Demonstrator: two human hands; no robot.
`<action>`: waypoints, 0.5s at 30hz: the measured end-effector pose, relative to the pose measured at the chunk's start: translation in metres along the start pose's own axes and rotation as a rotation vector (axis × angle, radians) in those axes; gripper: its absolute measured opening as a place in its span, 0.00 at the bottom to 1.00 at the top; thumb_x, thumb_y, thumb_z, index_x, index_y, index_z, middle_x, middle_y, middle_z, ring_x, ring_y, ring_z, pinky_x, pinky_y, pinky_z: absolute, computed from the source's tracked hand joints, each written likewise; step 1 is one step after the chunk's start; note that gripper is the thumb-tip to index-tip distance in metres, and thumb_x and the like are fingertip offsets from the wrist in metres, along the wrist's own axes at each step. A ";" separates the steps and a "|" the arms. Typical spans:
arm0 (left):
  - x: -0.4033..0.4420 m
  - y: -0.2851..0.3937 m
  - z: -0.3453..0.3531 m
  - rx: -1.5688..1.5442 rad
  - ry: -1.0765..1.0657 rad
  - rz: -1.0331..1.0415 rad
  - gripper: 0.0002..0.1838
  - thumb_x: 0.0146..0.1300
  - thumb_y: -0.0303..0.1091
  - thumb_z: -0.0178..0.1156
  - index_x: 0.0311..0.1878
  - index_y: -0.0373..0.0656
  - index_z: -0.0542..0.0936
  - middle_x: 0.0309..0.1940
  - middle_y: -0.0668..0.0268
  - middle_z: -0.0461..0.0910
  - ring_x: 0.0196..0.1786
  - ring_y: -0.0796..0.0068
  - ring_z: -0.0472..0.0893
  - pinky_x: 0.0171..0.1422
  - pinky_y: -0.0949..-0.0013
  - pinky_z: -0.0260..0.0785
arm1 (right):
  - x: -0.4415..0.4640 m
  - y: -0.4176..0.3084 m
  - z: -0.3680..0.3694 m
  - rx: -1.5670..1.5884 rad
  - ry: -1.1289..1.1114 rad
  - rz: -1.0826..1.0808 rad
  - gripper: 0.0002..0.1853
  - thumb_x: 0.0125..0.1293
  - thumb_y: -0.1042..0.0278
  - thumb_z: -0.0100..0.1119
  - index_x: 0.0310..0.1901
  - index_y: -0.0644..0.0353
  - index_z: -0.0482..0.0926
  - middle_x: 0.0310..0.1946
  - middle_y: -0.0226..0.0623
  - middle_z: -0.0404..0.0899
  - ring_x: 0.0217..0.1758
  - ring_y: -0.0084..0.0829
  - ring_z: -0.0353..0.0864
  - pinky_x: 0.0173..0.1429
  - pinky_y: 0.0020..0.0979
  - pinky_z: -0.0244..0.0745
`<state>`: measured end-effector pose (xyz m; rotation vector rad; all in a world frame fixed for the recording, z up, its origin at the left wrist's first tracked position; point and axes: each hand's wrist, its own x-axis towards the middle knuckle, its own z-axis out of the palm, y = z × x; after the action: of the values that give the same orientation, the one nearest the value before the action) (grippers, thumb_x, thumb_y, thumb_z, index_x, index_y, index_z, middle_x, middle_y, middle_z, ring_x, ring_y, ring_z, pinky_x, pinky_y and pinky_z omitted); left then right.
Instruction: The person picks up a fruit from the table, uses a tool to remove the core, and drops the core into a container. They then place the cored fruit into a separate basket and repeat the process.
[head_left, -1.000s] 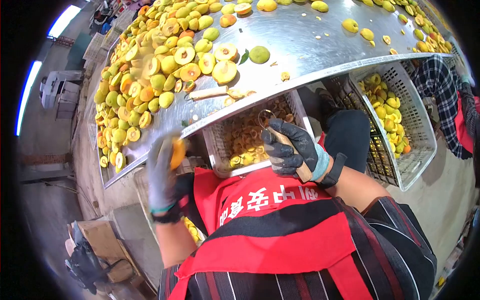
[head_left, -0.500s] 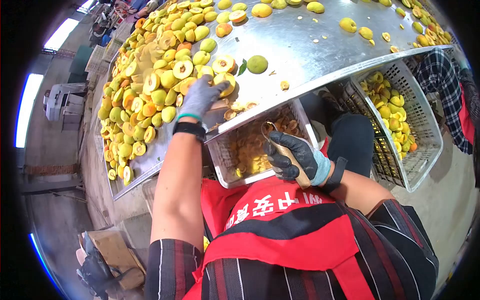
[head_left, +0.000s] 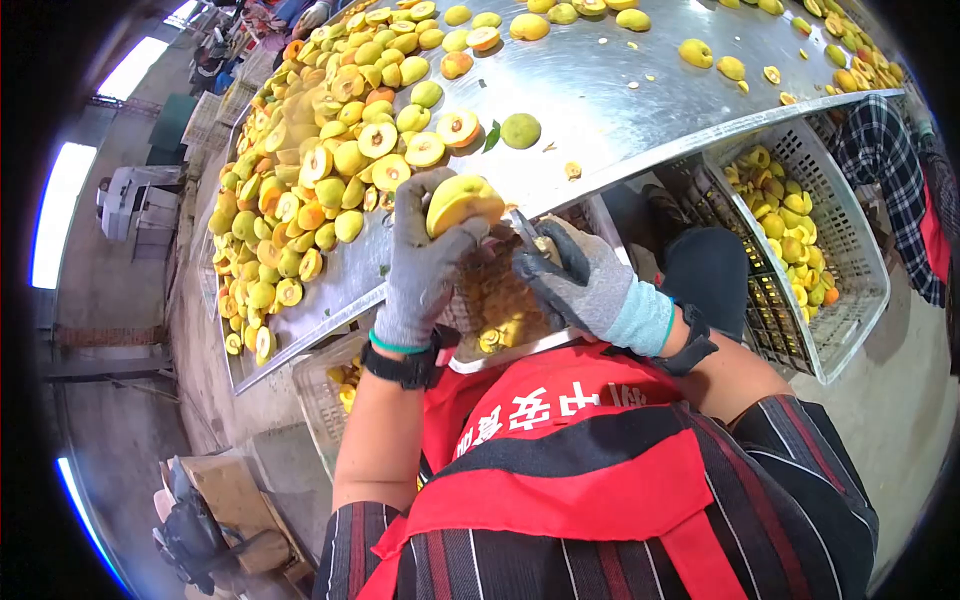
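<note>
Gripped in my gloved left hand (head_left: 425,255) is a yellow fruit half (head_left: 463,203), raised over the table's front edge. My right hand (head_left: 580,275), in a grey and black glove, is closed round the coring tool, whose metal end (head_left: 524,228) meets the right side of the fruit; its wooden handle is mostly hidden by the fingers. Below both hands a white crate (head_left: 500,357) holds cut fruit scraps. Behind the left hand, a large pile of halved yellow fruit (head_left: 350,158) lies on the metal table (head_left: 600,120).
A green fruit (head_left: 520,130) and a leaf (head_left: 491,136) lie on the table. Another crate of fruit halves (head_left: 850,290) stands at the right, near a co-worker's checked sleeve (head_left: 880,150). A crate (head_left: 315,400) sits at lower left, and cardboard (head_left: 225,490) lies on the floor.
My left hand went from the lower left to the pile, took hold of a fruit half and came back toward my right hand. The right hand has turned, bringing the tool to the fruit.
</note>
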<state>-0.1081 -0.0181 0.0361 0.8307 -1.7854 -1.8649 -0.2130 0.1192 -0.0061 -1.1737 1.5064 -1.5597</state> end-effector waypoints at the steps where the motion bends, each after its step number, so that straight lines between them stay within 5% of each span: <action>1: -0.004 -0.013 -0.006 -0.007 -0.006 0.100 0.25 0.50 0.21 0.61 0.52 0.42 0.65 0.44 0.65 0.72 0.49 0.75 0.74 0.52 0.72 0.69 | 0.000 0.008 0.003 -0.166 0.027 -0.100 0.12 0.64 0.63 0.54 0.44 0.62 0.70 0.23 0.37 0.75 0.26 0.31 0.77 0.30 0.28 0.68; 5: -0.027 -0.017 0.003 -0.034 0.031 0.241 0.29 0.52 0.19 0.59 0.59 0.40 0.62 0.47 0.65 0.70 0.50 0.75 0.73 0.54 0.72 0.68 | -0.004 -0.010 0.012 -0.328 0.009 -0.050 0.14 0.63 0.63 0.54 0.46 0.63 0.69 0.26 0.48 0.75 0.31 0.47 0.77 0.35 0.37 0.70; 8: -0.040 -0.012 0.000 0.018 -0.026 0.169 0.32 0.55 0.20 0.57 0.64 0.41 0.60 0.49 0.65 0.70 0.49 0.76 0.73 0.53 0.73 0.68 | -0.005 -0.006 0.020 -0.415 0.013 -0.013 0.14 0.63 0.64 0.53 0.45 0.63 0.68 0.26 0.47 0.75 0.31 0.46 0.78 0.35 0.37 0.70; 10: -0.049 0.000 0.005 -0.180 -0.040 0.052 0.27 0.58 0.25 0.55 0.62 0.41 0.63 0.49 0.65 0.70 0.46 0.79 0.72 0.51 0.74 0.68 | -0.007 -0.008 0.021 -0.374 0.004 0.002 0.14 0.63 0.64 0.53 0.45 0.63 0.68 0.26 0.47 0.75 0.32 0.46 0.78 0.36 0.37 0.70; 11: -0.050 -0.006 0.000 -0.033 -0.059 0.112 0.28 0.60 0.42 0.54 0.62 0.41 0.63 0.51 0.62 0.71 0.48 0.74 0.74 0.47 0.75 0.70 | -0.008 -0.009 0.022 -0.330 -0.005 0.014 0.14 0.63 0.64 0.53 0.45 0.63 0.68 0.26 0.46 0.75 0.32 0.47 0.78 0.36 0.37 0.71; 12: -0.051 -0.010 0.001 -0.036 -0.058 0.113 0.28 0.60 0.42 0.54 0.62 0.41 0.63 0.51 0.62 0.71 0.48 0.74 0.74 0.47 0.75 0.70 | -0.008 -0.009 0.023 -0.333 -0.006 0.014 0.14 0.63 0.64 0.53 0.45 0.63 0.68 0.26 0.46 0.75 0.32 0.47 0.78 0.36 0.37 0.71; 15: -0.053 -0.019 0.008 0.110 0.037 0.312 0.30 0.63 0.52 0.51 0.60 0.40 0.63 0.54 0.59 0.67 0.54 0.70 0.70 0.57 0.66 0.64 | -0.008 -0.004 0.029 -0.225 0.014 -0.010 0.13 0.63 0.66 0.52 0.45 0.64 0.68 0.28 0.46 0.75 0.33 0.45 0.78 0.37 0.36 0.72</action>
<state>-0.0729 0.0252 0.0244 0.5789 -1.8850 -1.5550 -0.1829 0.1158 -0.0057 -1.2979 1.7226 -1.4348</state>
